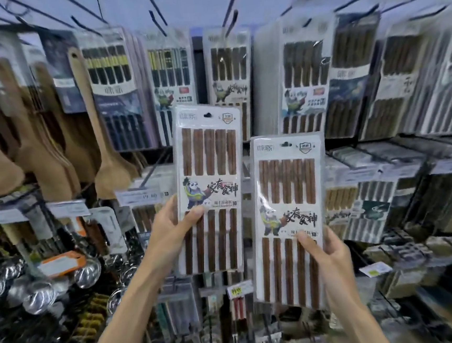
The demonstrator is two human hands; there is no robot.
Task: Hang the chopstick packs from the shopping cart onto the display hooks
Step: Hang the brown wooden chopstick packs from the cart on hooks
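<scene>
My left hand (169, 228) is gripping the left pack (209, 183) by its lower side edge, thumb across the front. My right hand (329, 255) is gripping the right pack (288, 215) the same way. I am holding both upright, hang holes at twelve o'clock, probably so they can slide onto the hook (230, 5) above the matching hung pack (228, 70), at twelve o'clock from my hands.

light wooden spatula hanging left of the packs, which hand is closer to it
Left. The left hand, gripping one chopstick pack, is just below and right of the spatula; the right hand, gripping the other pack, is farther right.
</scene>
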